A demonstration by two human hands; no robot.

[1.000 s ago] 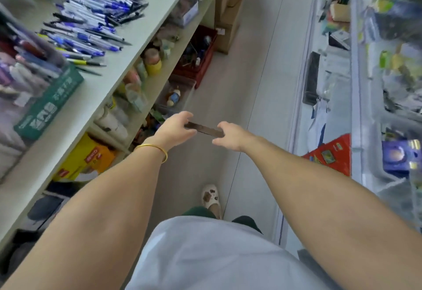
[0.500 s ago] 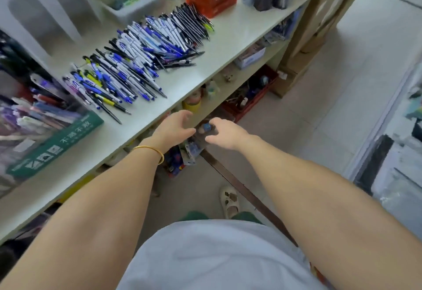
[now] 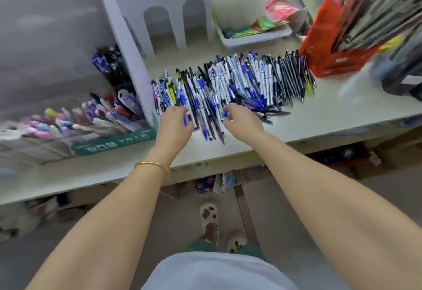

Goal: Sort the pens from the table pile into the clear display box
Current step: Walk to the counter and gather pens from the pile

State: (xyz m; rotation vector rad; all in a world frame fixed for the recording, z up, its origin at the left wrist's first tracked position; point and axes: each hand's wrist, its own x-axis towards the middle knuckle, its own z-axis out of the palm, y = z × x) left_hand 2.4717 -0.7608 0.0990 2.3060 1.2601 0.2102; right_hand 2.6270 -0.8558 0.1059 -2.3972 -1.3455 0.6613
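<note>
A wide pile of blue, white and black pens [image 3: 239,84] lies on the white table [image 3: 319,116]. Both my hands are at the pile's near edge. My left hand [image 3: 174,120] has its fingers bent onto the near ends of several blue pens. A short way to the right, my right hand [image 3: 243,119] curls its fingers against the pens. Blur hides whether either hand grips a pen. The clear display box [image 3: 114,142] with a green label stands to the left, with several coloured pens in it.
A white divider panel [image 3: 127,61] rises between the box and the pile. A red pen holder [image 3: 338,59] stands at the right of the pile, a grey tray [image 3: 253,38] behind it. The table's front edge is just below my wrists.
The view has swung from the aisle to the table. Both hands have moved forward from in front of the shelf edge onto the near edge of the pen pile.
</note>
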